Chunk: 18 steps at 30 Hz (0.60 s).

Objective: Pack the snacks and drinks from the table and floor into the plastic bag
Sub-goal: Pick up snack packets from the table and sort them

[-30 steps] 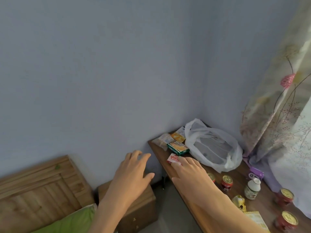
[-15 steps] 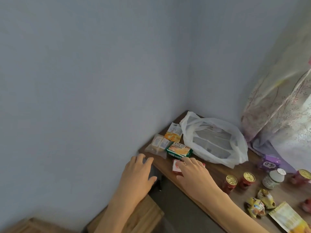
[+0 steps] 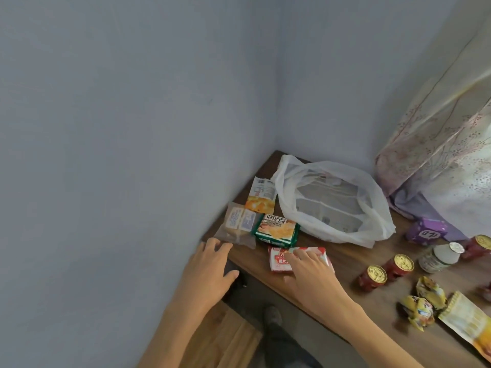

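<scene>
the right hand lies with straight, slightly spread fingers flat on one red-and-white snack packet, thumb at its near edge. the left hand is spread, its fingertips touching one clear packet at the table edge. from the red packet, one green packet is at 12 o'clock, one orange packet beyond it, one open plastic bag at 1 o'clock; at 3 o'clock stand three red cans and one white bottle, and at 4 o'clock lie two yellow sweets.
</scene>
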### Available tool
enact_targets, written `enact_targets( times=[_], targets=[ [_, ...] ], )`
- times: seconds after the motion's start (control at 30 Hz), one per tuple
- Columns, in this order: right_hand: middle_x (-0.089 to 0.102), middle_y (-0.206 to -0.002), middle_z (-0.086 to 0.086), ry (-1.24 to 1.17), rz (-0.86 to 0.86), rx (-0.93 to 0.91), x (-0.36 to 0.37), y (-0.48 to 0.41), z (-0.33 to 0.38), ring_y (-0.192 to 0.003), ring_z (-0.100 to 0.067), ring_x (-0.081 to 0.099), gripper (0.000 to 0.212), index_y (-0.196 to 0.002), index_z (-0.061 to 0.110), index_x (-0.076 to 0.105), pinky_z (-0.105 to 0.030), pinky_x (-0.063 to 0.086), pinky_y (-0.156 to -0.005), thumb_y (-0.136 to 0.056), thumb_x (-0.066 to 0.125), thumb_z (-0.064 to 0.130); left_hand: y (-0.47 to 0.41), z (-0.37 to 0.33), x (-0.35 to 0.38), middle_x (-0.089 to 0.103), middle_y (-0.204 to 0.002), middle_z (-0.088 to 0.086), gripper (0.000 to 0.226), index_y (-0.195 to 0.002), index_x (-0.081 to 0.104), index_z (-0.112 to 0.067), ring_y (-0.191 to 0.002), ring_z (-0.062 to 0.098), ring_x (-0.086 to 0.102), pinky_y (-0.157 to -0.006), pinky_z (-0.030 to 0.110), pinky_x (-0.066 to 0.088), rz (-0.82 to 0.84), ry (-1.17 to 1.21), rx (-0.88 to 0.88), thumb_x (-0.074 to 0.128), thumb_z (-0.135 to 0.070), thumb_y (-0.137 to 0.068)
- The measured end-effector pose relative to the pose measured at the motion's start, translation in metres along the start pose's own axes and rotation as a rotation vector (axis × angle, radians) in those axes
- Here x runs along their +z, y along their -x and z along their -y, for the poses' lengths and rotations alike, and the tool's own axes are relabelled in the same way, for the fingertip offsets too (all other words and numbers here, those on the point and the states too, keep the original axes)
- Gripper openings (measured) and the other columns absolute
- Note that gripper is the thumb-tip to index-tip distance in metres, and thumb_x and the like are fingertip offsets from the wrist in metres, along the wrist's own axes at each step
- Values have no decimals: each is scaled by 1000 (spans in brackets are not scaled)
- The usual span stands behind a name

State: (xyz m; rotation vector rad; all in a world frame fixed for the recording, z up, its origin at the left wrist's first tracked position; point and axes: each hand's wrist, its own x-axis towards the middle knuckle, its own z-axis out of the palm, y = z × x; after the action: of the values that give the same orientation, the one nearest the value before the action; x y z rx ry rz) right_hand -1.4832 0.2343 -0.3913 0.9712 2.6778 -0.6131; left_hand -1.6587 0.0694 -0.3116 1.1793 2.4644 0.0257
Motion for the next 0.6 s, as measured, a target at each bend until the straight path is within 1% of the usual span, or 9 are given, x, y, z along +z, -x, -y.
enact_targets(
  times=[0.17,0.37,0.43,0.5,0.6],
  targets=[
    [44,-165,6,-57,44,84,9,-58,-10,-152,-22,42,60,-161,35,39,-44,38,-124,-105,60,45,-67,17,-9,35,-169,-1,69,-168,33,-30,-157,21,35,-122,41,44,52,-7,20,61,-48,-108],
    [38,-169,1,-121,122,230,19,-134,-25,-154,-25,40,65,-163,35,34,-46,43,-122,-106,61,42,-176,32,-11,42,-161,0,68,-166,37,-30,-150,20,41,-113,37,49,118,-7,57,63,-48,-106],
    [37,-169,-1,-148,140,271,26,-152,-31,-154,-26,40,66,-164,34,32,-46,44,-121,-105,61,42,-214,36,-3,46,-155,1,66,-164,41,-30,-145,20,44,-108,37,50,148,5,72,65,-47,-105],
    [38,-169,-4,-168,156,318,33,-168,-39,-153,-28,41,65,-164,33,33,-46,44,-120,-106,59,45,-253,40,9,49,-147,0,61,-159,45,-33,-140,21,46,-105,39,50,174,20,94,66,-43,-103],
    [47,-161,-4,-211,183,379,48,-183,-52,-146,-27,48,63,-162,33,34,-43,50,-114,-106,56,51,-308,40,29,51,-143,-2,59,-156,50,-38,-138,21,49,-109,43,51,216,66,119,71,-39,-100]
  ],
)
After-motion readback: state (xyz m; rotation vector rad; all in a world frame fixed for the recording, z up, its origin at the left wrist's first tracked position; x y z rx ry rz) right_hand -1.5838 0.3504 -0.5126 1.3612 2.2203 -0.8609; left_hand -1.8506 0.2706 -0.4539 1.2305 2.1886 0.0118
